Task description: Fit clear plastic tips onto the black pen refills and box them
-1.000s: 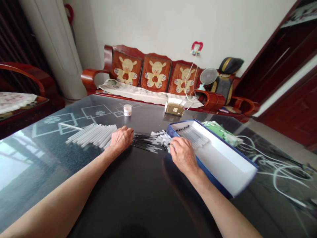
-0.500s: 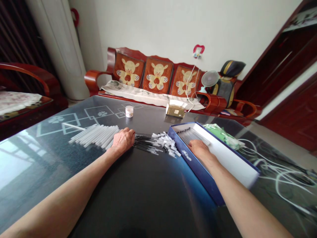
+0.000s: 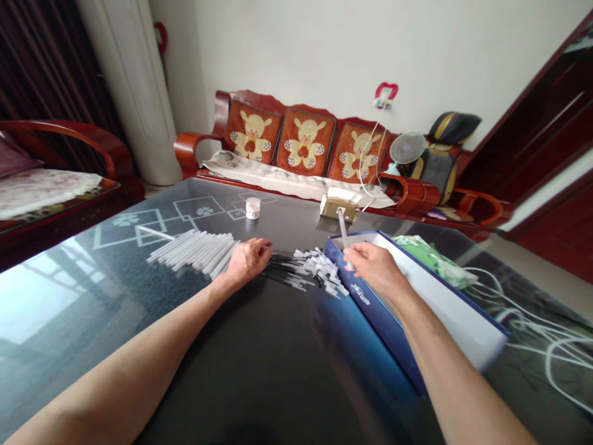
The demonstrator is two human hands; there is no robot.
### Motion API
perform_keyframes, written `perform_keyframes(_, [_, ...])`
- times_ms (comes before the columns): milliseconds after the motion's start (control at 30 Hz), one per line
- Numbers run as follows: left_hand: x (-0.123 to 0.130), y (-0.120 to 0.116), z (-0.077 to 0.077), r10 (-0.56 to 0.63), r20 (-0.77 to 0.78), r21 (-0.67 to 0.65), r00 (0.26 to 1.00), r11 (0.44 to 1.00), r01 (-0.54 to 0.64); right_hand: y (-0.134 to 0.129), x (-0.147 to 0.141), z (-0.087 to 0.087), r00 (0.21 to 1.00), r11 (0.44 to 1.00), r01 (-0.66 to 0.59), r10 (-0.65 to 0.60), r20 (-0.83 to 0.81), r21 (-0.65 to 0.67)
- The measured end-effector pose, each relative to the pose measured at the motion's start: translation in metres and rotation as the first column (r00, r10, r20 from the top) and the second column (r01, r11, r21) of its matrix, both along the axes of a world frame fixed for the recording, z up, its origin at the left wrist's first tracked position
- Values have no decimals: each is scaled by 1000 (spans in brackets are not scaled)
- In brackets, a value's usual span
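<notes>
My right hand (image 3: 375, 266) is closed around one end of a translucent plastic tube (image 3: 343, 228), which it holds upright above the near side of a blue box (image 3: 407, 364). On the table, my left hand (image 3: 250, 256) lies between a row of whitish translucent tubes (image 3: 194, 253) and a bundle of thin black sticks (image 3: 282, 272). Its fingers are curled, and whatever they may hold is hidden. White tips (image 3: 327, 272) on the sticks point toward the box. My right hand and forearm cover part of the box's inside.
A small white jar (image 3: 252, 209) and a gold tissue box (image 3: 333, 209) stand toward the table's far edge. Right of the blue box lie a green patterned packet (image 3: 430, 259) and loose white cables (image 3: 523, 309). A wooden sofa (image 3: 188, 148) is behind the table.
My right hand has come up out of the blue box, bringing a translucent tube with it. My left hand stays by the sticks, its fingers slightly shifted. The view has turned a little left.
</notes>
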State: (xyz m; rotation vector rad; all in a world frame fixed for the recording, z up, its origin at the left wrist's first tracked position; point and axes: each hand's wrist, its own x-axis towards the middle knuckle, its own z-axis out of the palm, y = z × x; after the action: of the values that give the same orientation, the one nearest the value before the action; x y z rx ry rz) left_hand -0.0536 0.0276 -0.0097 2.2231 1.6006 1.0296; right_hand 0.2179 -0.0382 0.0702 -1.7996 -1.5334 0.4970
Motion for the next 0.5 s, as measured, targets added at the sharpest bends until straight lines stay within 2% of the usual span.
perform_keyframes(33, [2, -1, 4, -50, 129, -68, 990, 996, 59, -3, -17, -3, 972, 996, -94, 89, -217, -11])
perform_keyframes(67, [5, -3, 7, -92, 275, -147, 957, 980, 137, -7, -34, -8, 908, 983, -182, 165, -384, -8])
perform_keyframes(133, [10, -6, 15, -109, 577, -282, 809, 903, 323, -13, -67, -22, 756, 955, -296, 249, -606, 22])
perform_keyframes(233, [17, -11, 22, 0, 867, -320, 498, 766, 558, -19, -104, -50, 601, 942, -334, 229, -766, 20])
perform_keyframes(300, [21, -14, 24, 74, 937, -294, 341, 696, 656, -20, -118, -67, 567, 945, -326, 217, -794, 26])
perform_keyframes(333, [23, -15, 25, 104, 950, -285, 294, 670, 685, -20, -122, -75, 565, 946, -322, 221, -795, 35])
perform_keyframes(433, [26, -19, 26, 169, 953, -302, 252, 629, 717, -21, -127, -92, 599, 951, -302, 243, -763, 67])
perform_keyframes(500, [27, -19, 27, 154, 943, -322, 295, 646, 692, -22, -125, -97, 639, 958, -269, 252, -727, 96])
